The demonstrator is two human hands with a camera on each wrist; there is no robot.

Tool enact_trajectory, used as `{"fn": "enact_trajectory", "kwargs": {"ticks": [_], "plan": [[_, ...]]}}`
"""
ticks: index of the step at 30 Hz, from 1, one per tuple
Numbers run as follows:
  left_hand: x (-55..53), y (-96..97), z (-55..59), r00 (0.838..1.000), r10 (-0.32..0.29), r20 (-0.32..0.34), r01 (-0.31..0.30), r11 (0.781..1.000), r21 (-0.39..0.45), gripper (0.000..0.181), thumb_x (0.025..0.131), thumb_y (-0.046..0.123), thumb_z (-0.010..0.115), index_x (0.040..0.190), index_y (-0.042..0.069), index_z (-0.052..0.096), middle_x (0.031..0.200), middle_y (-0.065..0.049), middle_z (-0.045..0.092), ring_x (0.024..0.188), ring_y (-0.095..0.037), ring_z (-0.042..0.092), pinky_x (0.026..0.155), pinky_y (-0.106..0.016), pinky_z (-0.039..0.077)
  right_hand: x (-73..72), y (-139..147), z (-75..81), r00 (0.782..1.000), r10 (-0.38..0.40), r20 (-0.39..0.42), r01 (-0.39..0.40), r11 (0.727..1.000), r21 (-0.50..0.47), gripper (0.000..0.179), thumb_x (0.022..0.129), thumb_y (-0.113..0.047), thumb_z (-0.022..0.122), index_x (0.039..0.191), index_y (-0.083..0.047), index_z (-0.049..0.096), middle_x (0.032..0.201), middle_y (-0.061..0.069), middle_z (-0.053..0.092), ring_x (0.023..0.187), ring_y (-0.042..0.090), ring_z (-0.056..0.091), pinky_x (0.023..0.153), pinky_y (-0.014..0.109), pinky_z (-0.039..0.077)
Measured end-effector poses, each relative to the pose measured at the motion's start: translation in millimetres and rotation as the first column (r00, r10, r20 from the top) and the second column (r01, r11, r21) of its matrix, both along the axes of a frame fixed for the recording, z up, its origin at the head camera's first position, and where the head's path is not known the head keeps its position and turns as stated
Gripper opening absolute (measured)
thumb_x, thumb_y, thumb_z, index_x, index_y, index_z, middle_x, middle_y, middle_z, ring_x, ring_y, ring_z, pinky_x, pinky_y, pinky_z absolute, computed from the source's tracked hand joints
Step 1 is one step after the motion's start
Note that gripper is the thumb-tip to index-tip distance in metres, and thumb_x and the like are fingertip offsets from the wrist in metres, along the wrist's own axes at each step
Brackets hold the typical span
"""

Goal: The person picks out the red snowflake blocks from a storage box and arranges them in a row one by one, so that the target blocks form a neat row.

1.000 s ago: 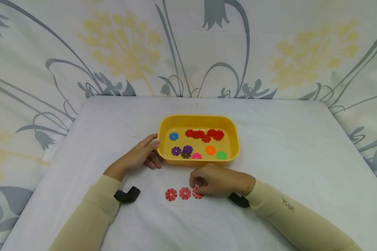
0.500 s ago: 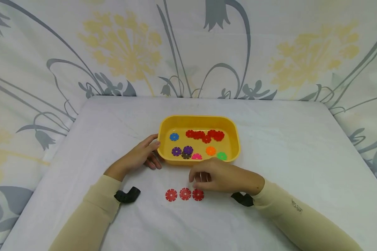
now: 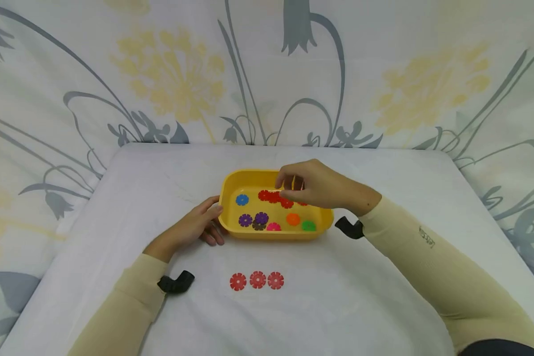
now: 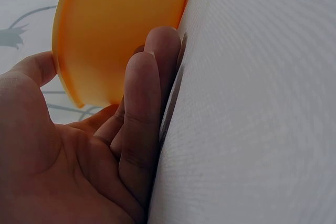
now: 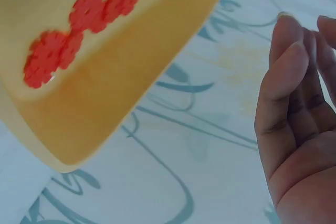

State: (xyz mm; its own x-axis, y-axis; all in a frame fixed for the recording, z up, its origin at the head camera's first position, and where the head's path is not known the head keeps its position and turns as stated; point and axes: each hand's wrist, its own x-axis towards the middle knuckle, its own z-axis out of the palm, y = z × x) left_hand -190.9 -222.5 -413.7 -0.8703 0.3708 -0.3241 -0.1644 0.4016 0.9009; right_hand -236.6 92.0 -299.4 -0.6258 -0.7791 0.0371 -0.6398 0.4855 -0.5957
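Observation:
A yellow plastic tub (image 3: pixel 276 236) holds several notched snowflake discs, with a cluster of red snowflake discs (image 3: pixel 273 197) along its far side. My left hand (image 3: pixel 195 226) grips the tub's left end, thumb at the rim, the other fingers low beside the wall. Above the tub's far right part hangs my right hand (image 3: pixel 318 185), its fingers loosely bent with nothing between them; the right wrist view shows these fingers (image 5: pixel 283 77) apart from the tub. Three red discs lie in a row on the cloth: a left one (image 3: pixel 238 282), a middle one (image 3: pixel 257 280) and a right one (image 3: pixel 276 280).
Other discs in the tub are blue (image 3: pixel 242 200), purple (image 3: pixel 245 220), dark brown (image 3: pixel 259 225), pink (image 3: pixel 273 226), orange (image 3: pixel 292 219) and green (image 3: pixel 308 226). White cloth (image 3: pixel 396 237) covers the table, and a floral curtain (image 3: pixel 258 69) hangs behind it.
My right hand has let go of the right-hand red disc in the row, risen, and moved forward over the tub. The left hand stays at the tub's end.

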Motion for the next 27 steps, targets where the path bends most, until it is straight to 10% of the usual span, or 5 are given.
{"fn": "enact_trajectory", "kwargs": {"ticks": [13, 27], "plan": [[0.1, -1.8, -1.5, 1.000, -0.012, -0.018, 0.012, 1.000, 0.003, 0.058, 0.108, 0.044, 0.034, 0.160, 0.021, 0.018, 0.099, -0.018, 0.069, 0.075, -0.024, 0.072, 0.070, -0.032, 0.061, -60.7, -40.2, -29.7, 0.979, -0.094, 0.181, 0.033, 0.948, 0.317, 0.029, 0.096, -0.024, 0.068, 0.124, -0.015, 0.066, 0.113, 0.003, 0.068, 0.100, 0.019, 0.064, 0.087, 0.029, 0.058], [0.2, -1.1, -1.3, 1.000, -0.004, -0.016, 0.004, 1.000, -0.015, 0.059, 0.108, 0.044, 0.035, 0.160, 0.021, 0.017, 0.096, -0.018, 0.070, 0.074, -0.024, 0.072, 0.069, -0.031, 0.061, -57.9, -57.9, -52.4, 0.982, -0.109, 0.156, 0.039, 0.917, 0.397, 0.028, 0.096, -0.019, 0.068, 0.123, -0.012, 0.065, 0.113, 0.008, 0.067, 0.095, 0.021, 0.064, 0.087, 0.028, 0.057]]}}
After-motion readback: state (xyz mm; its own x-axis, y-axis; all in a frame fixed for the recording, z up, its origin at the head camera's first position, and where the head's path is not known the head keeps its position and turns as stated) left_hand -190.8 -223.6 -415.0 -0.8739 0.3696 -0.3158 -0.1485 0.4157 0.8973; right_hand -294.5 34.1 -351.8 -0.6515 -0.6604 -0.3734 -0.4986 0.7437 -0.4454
